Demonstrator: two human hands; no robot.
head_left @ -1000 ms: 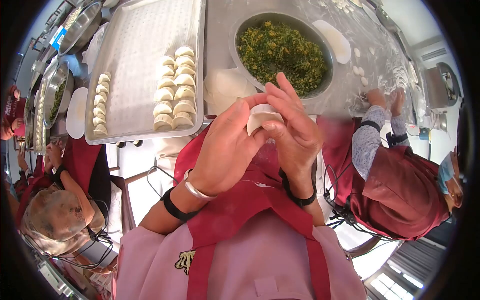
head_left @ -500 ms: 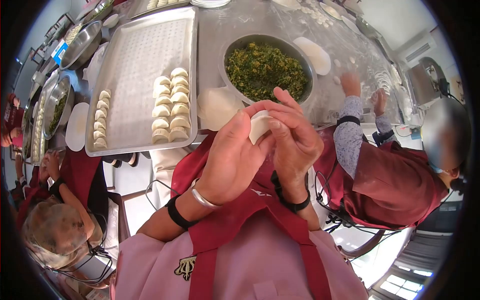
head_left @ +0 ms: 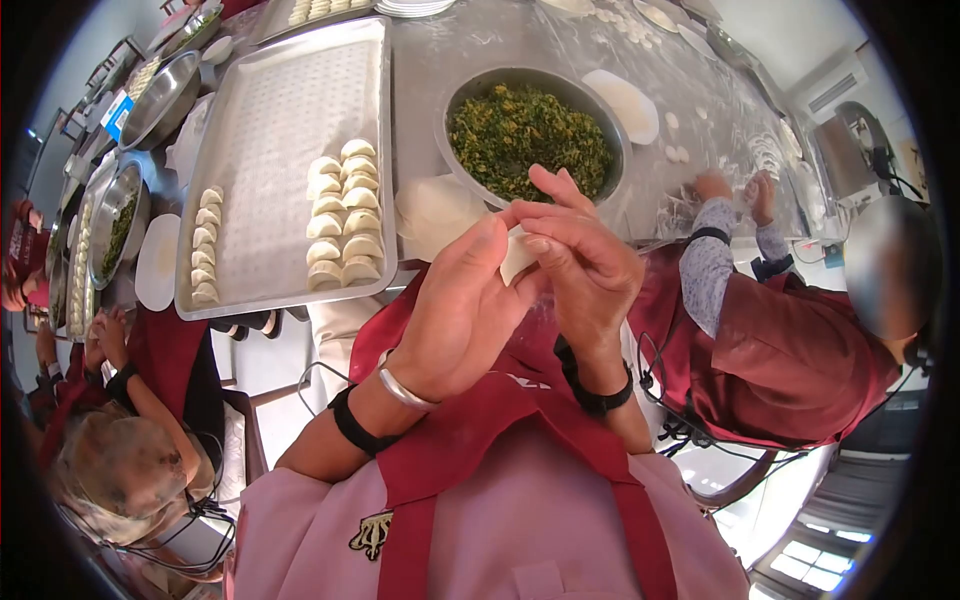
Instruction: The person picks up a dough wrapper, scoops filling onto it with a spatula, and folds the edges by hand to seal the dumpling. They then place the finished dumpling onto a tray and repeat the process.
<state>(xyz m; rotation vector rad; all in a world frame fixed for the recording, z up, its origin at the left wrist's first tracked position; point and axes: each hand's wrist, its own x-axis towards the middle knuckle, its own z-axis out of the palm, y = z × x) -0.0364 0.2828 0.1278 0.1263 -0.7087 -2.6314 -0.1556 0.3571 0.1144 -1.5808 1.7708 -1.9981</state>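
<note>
A pale dumpling (head_left: 516,258) is held between my two hands, partly covered by fingers. My left hand (head_left: 450,315), with a silver bangle at the wrist, cups it from the left side. From the right, my right hand (head_left: 597,270) presses its thumb and fingers along the dumpling's edge. Just beyond my fingers stands a steel bowl (head_left: 618,165) of chopped green and yellow filling (head_left: 525,135). Left of it, a perforated metal tray (head_left: 285,110) carries rows of folded dumplings (head_left: 342,225) on its right side and a single row (head_left: 205,245) at its left edge.
Round wrappers (head_left: 435,212) lie between tray and bowl. A white oval plate (head_left: 622,105) sits behind the bowl. At right, a co-worker's hands (head_left: 715,185) work on the floured steel table (head_left: 690,80). Another person's hands (head_left: 108,335) are at left, near a second bowl (head_left: 125,225).
My hands stay together around the dumpling, with my right fingers shifted slightly so less of it shows. The right-hand co-worker's nearer hand has moved down toward the table's near edge.
</note>
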